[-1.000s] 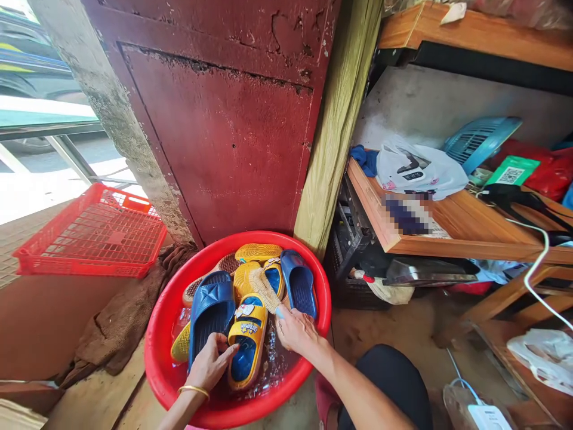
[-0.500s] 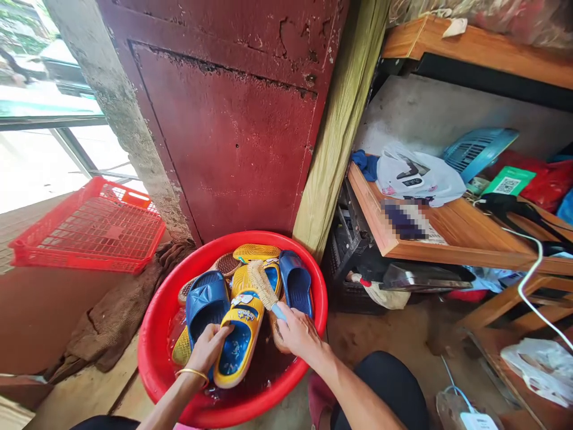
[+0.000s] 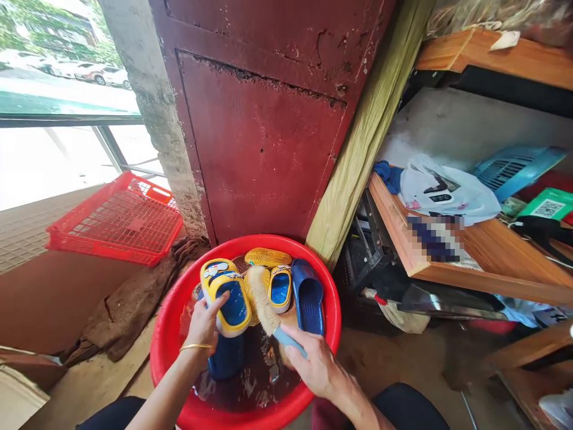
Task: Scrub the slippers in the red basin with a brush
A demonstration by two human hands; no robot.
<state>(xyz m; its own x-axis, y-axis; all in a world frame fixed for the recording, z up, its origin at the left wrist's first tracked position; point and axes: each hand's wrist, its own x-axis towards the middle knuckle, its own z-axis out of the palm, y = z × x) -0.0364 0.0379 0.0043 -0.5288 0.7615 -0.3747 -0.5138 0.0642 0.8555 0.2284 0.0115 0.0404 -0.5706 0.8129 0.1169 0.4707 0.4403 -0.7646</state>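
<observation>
We look down on a red plastic basin (image 3: pixel 286 251) of dark water holding a heap of slippers. Our left hand (image 3: pixel 203 328) grasps a yellow-and-blue slipper (image 3: pixel 226 295) above the water. Our right hand (image 3: pixel 317 367) clenches a scrub brush (image 3: pixel 264 307), its bristles seemingly touching a yellow slipper (image 3: pixel 280 289), just beside a navy slipper (image 3: pixel 308 298).

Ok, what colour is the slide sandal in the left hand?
Slide sandal: yellow rim, blue footbed; clearest in the head view.
</observation>
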